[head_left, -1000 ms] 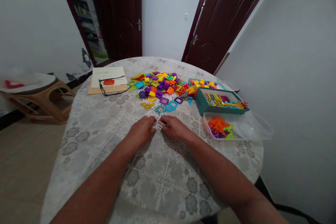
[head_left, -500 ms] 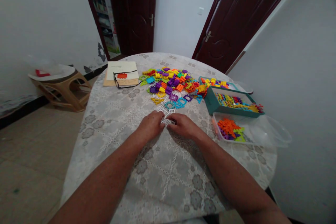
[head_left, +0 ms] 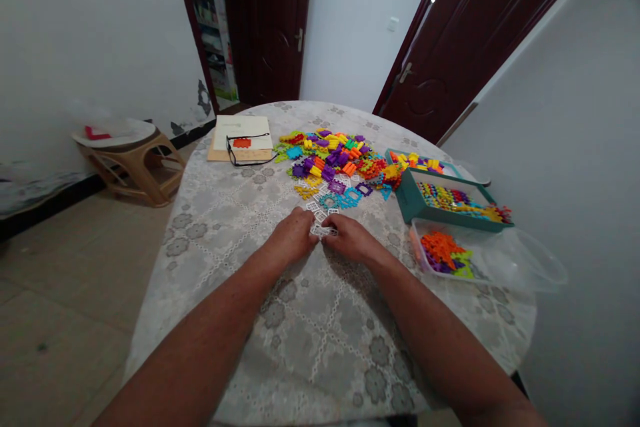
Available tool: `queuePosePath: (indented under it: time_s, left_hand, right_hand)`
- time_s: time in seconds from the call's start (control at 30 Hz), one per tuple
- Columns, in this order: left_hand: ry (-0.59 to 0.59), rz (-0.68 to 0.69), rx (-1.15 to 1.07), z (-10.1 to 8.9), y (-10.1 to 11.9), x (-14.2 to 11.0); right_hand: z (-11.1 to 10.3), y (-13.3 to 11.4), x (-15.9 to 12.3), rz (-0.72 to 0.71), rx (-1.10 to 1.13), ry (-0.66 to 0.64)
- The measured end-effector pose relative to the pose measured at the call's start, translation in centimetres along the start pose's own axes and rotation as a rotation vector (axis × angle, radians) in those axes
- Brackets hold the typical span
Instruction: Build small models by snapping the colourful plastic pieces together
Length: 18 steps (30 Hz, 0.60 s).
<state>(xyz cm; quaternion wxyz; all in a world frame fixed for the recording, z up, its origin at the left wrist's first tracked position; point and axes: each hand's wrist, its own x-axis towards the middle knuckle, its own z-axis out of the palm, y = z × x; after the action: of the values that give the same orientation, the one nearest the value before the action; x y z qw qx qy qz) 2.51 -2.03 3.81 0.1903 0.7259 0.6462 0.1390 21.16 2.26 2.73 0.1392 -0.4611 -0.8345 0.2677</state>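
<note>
Pinching white lattice pieces (head_left: 323,231), my left hand (head_left: 297,235) and right hand (head_left: 349,238) curled inward, forearms (head_left: 225,310) slanting from seven and five o'clock.

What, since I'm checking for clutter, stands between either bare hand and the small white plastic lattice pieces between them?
Nothing visible: the left hand and right hand are both right at the small white plastic lattice pieces. The multicoloured plastic heap lies beyond, not in between.
</note>
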Motion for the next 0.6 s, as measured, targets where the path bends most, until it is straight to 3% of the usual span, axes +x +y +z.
queuePosePath:
  time_s: [0.4, 0.6]
  left_hand:
    - [-0.01, -0.009, -0.038, 0.2, -0.2, 0.0]
    - [-0.026, -0.022, -0.017, -0.5, 0.7, -0.5]
  right_hand:
    - [0.1, 0.2, 0.0, -0.054, 0.029, 0.012]
    - [-0.1, 0.1, 1.0, -0.087, 0.027, -0.057]
